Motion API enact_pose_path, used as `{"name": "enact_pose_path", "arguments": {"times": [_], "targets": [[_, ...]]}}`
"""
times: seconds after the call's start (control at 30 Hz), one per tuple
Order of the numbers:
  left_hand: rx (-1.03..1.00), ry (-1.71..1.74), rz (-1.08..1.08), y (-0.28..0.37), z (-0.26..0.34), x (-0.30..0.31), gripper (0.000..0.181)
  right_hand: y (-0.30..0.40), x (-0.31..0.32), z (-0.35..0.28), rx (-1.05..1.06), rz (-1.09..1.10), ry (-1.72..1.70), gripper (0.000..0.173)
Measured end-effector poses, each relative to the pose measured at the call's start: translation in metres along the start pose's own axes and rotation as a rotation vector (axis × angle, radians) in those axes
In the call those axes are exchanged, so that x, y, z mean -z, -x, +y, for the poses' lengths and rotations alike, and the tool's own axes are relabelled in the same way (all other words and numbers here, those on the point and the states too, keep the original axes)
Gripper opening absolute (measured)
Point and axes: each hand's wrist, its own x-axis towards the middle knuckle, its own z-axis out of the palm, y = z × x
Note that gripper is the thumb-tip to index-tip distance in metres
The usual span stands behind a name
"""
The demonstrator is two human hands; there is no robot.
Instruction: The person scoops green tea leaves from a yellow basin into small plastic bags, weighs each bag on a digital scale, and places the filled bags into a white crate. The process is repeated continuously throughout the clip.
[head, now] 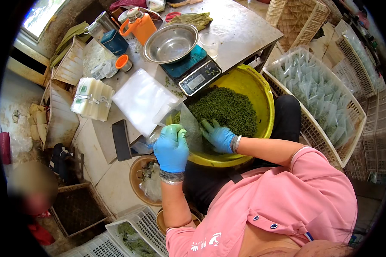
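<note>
My left hand [171, 149], in a blue glove, is raised at the near rim of the yellow basin [267, 96], closed on the edge of a clear plastic bag [193, 128]. The bag hangs over the basin. My right hand [218, 136], also gloved in blue, lies at the heap of small green peppercorn-like berries [226, 106] in the basin, with its fingers beside the bag; whether it holds berries cannot be told. A digital scale [199, 78] carrying a steel bowl [172, 43] stands on the table beyond. A stack of clear bags [144, 99] lies left of it.
The metal table [241, 29] holds an orange flask [140, 27], a plastic cup [209, 43], bundled packets [93, 98] and a phone [121, 140] at its edge. A crate of filled bags [344, 147] stands at right. A brown basin [136, 186] and white crate [148, 221] are below; another person [35, 192] is at far left.
</note>
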Motion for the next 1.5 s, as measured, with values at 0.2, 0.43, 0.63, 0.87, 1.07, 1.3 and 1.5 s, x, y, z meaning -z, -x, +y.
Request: {"name": "enact_pose_path", "arguments": {"times": [0.2, 0.43, 0.63, 0.87, 1.07, 1.3, 1.5], "targets": [[0.027, -0.009, -0.032, 0.008, -0.006, 0.004, 0.008, -0.033, -0.006, 0.085, 0.01, 0.036, -0.486, 0.063], [-0.048, 0.002, -0.033, -0.001, -0.007, -0.007, 0.007, -0.06, 0.015, 0.12, -0.087, 0.076, -0.443, 0.094], [-0.066, -0.033, -0.049, 0.001, -0.007, -0.009, 0.007, -0.021, -0.005, 0.063, 0.059, -0.096, -0.16, 0.099], [-0.07, -0.028, -0.053, -0.001, 0.001, -0.01, 0.011, 0.002, -0.011, 0.066, 0.023, -0.01, -0.041, 0.069], [-0.142, 0.014, -0.018, -0.016, 0.02, -0.014, 0.011, 0.008, -0.002, 0.116, -0.11, 0.214, -0.932, 0.047], [-0.166, -0.038, -0.1, 0.002, 0.002, -0.039, 0.011, 0.013, -0.014, 0.129, -0.334, 0.24, -1.018, 0.058], [-0.078, -0.047, -0.067, 0.004, -0.001, -0.022, 0.008, -0.004, -0.021, 0.109, -0.227, 0.235, -0.741, 0.082]]}}
